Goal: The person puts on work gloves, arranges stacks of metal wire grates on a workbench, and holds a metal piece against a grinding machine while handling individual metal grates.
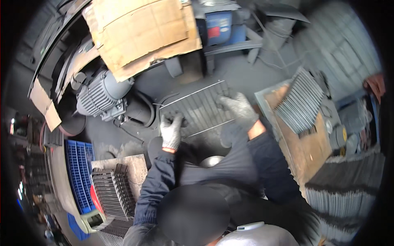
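Observation:
A thin rectangular wire rack (200, 107) is held out in front of me, tilted, with its bars running between two longer edge rods. My left hand (171, 130), in a grey-white work glove, is closed on the rack's left end. At the opposite end, my right hand (240, 110), gloved the same way, grips the rack with its fingers near the far corner. Some fingertips are blurred or hidden behind the wires. To the right, a stack of similar wire racks (300, 101) lies on a wood-topped table (305, 158).
On my left, more racks (113, 190) are piled on a board (137, 166) beside a blue plastic crate (80, 174). A grey electric motor (100, 96) stands ahead left, below cardboard sheets (143, 37). Tall rack stacks (340, 201) fill the lower right. A blue machine (218, 28) stands ahead.

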Motion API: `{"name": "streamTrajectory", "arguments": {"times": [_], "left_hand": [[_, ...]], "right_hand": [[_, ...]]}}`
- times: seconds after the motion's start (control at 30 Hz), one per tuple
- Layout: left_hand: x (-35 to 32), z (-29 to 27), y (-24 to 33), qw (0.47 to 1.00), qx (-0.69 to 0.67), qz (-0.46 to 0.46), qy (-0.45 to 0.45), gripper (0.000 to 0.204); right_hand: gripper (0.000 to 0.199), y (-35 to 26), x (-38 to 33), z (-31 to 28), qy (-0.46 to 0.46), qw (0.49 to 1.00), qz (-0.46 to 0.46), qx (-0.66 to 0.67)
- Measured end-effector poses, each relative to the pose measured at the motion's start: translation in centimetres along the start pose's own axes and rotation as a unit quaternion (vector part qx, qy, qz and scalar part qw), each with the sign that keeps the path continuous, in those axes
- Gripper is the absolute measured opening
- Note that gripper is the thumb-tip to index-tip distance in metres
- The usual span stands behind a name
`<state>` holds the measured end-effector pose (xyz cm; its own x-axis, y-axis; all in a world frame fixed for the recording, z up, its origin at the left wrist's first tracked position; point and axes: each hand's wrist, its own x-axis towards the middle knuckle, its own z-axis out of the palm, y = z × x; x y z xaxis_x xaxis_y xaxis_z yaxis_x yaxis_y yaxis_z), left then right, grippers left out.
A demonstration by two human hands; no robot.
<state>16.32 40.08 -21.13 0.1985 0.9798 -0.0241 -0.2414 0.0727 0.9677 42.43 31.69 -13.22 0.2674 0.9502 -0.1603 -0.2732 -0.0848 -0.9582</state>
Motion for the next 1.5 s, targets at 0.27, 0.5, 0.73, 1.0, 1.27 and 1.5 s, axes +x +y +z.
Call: {"name": "streamTrajectory", "arguments": {"times": [0.27, 0.5, 0.73, 1.0, 1.27, 1.5], "left_hand": [[5.9, -1.1, -3.7, 0.995, -0.009, -0.084, 0.056, 0.022], [7.6, -1.2, 0.4, 0.996, -0.007, -0.089, 0.019, 0.013], [6.4, -1.2, 1.3, 0.996, 0.026, -0.072, 0.036, 0.020], [4.2, 0.2, 1.5, 0.994, -0.007, -0.100, 0.030, 0.017], [7.0, -0.4, 0.0, 0.991, -0.001, -0.130, 0.010, 0.021], [10.8, 2.3, 0.0, 0.993, 0.008, -0.121, -0.012, 0.021]], "right_hand": [[0.023, 6.2, 8.4, 0.2, 0.052, 0.994, 0.029, -0.091], [0.020, 3.6, 11.6, -0.5, -0.062, 0.996, 0.057, -0.008], [0.018, 2.7, 9.4, 0.9, -0.086, 0.992, -0.026, -0.085], [0.016, 2.0, 5.9, 1.7, 0.021, 0.995, -0.027, -0.089], [0.018, 3.7, 8.5, 1.8, 0.060, 0.994, -0.003, -0.087], [0.014, 3.6, 11.1, -0.7, 0.107, 0.990, 0.001, -0.094]]}}
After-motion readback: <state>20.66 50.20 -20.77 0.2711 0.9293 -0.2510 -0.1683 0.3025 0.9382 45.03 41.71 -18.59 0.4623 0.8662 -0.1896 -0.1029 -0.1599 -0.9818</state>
